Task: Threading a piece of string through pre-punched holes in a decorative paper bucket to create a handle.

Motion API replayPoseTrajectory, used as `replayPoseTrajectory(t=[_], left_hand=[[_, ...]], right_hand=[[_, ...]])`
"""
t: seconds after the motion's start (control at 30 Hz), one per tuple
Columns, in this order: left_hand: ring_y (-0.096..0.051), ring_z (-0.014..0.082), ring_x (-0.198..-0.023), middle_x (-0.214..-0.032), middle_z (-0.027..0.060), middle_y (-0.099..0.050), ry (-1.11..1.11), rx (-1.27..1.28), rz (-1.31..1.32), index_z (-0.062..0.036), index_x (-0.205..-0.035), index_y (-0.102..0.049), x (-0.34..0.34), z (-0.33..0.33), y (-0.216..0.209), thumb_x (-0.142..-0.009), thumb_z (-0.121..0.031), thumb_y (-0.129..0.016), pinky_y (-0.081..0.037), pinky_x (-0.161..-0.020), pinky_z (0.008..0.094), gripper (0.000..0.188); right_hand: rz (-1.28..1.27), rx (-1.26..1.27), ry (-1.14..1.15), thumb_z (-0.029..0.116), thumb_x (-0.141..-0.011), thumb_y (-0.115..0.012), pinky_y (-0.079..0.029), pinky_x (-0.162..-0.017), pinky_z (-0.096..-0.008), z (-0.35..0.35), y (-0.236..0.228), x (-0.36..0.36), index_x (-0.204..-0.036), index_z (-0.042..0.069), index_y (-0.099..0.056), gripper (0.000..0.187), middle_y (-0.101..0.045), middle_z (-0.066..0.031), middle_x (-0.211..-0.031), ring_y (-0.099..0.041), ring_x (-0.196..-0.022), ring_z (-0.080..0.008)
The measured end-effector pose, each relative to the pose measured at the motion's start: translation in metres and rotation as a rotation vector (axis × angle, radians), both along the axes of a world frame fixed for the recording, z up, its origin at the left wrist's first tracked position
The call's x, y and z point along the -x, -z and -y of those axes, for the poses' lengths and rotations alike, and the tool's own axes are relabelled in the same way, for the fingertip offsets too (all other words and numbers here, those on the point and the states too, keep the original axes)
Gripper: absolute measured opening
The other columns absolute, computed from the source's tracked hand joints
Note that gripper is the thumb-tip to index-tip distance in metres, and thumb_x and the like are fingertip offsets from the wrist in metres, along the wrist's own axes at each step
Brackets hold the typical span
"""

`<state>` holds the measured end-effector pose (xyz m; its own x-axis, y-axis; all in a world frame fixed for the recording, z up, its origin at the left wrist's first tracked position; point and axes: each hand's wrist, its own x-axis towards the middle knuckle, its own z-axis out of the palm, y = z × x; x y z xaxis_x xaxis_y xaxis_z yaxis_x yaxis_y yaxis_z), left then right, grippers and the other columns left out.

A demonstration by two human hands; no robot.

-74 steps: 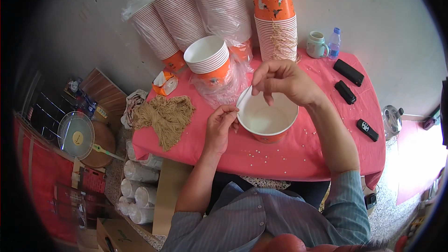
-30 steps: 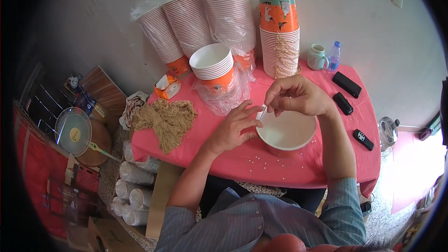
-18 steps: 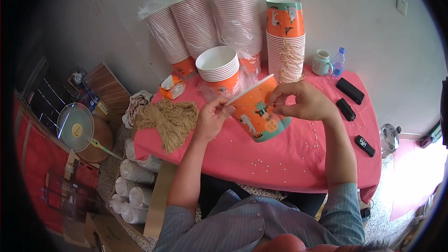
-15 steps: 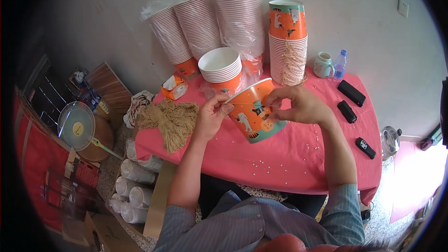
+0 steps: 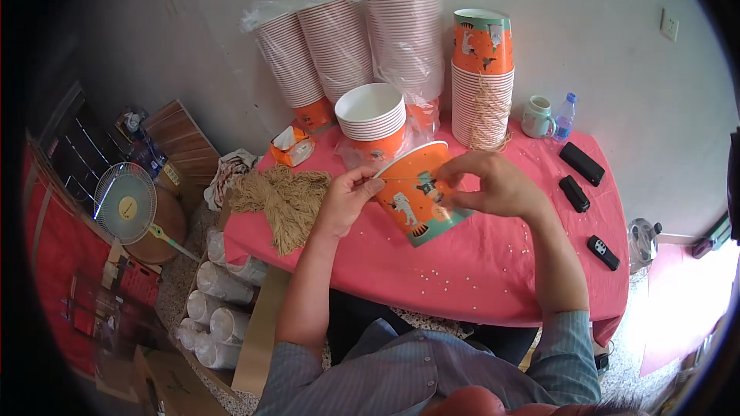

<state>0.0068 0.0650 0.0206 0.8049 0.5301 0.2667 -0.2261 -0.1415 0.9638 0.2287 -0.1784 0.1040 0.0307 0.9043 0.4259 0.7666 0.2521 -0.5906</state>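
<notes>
One orange paper bucket (image 5: 416, 194) with animal prints is held tilted above the middle of the table (image 5: 493, 262), its mouth turned toward the upper left of the frame. The left hand (image 5: 348, 199) pinches the rim with thumb and forefinger pressed together on it; the right hand (image 5: 493, 183) holds the bucket's side, its fingers curled and its fingertips pinched at a thin string (image 5: 401, 178) stretched across the rim between the two hands.

At the top centre stand three tall stacks of buckets in clear plastic (image 5: 351, 38), leaning against the wall. To their right is one unwrapped stack (image 5: 482, 77) with twine hanging down its front, and in front of them one short stack (image 5: 371, 119) with white insides showing. One loose heap of tan twine (image 5: 281, 196) lies at the left end of the table. At the right end are three black remotes (image 5: 582, 163), one mug (image 5: 537, 116) and one small water bottle (image 5: 565, 116).

The table wears a pink cloth sprinkled with small white specks. In the lower left of the frame, one standing fan (image 5: 126, 202) sits on the floor, with rolls of cups (image 5: 216, 308) near it. The wall behind is plain grey.
</notes>
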Motion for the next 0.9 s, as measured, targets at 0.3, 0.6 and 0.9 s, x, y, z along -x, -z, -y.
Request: replayPoseTrajectory(t=[0.3, 0.6, 0.9], left_hand=[[-0.071, 0.0096, -0.099, -0.111, 0.0013, -0.076, 0.117, 0.278, -0.062, -0.0038, -0.125, -0.073, -0.002, -0.027, 0.008, -0.107, -0.023, -0.076, -0.061, -0.086, 0.0291, 0.027], [-0.068, 0.0100, -0.079, -0.099, 0.0017, -0.072, -0.166, 0.127, -0.136, -0.0042, -0.117, -0.073, -0.051, -0.015, 0.012, -0.114, -0.031, -0.062, -0.056, -0.065, 0.0252, 0.029], [-0.074, 0.0196, -0.074, -0.078, 0.0129, -0.073, -0.130, -0.636, 0.012, 0.0024, -0.105, -0.073, -0.117, -0.001, 0.034, -0.110, -0.024, -0.066, -0.056, -0.067, 0.0356, 0.028]], right_hand=[[0.125, 0.069, -0.105, 0.018, -0.078, -0.096, -0.054, -0.108, -0.0423, 0.006, -0.007, -0.009, -0.132, 0.007, -0.074, 0.059, -0.072, -0.0098, -0.131, -0.069, -0.121, -0.0288], [-0.692, -0.146, 0.182, 0.029, -0.098, -0.082, -0.060, -0.082, -0.0322, 0.011, -0.009, -0.043, -0.128, 0.006, -0.073, 0.039, -0.075, -0.0030, -0.104, -0.071, -0.095, -0.0111], [-1.020, -0.279, 0.418, 0.041, -0.105, -0.067, -0.064, -0.070, -0.0355, 0.011, -0.007, -0.069, -0.132, 0.006, -0.070, 0.044, -0.072, -0.0050, -0.107, -0.072, -0.090, -0.0152]])
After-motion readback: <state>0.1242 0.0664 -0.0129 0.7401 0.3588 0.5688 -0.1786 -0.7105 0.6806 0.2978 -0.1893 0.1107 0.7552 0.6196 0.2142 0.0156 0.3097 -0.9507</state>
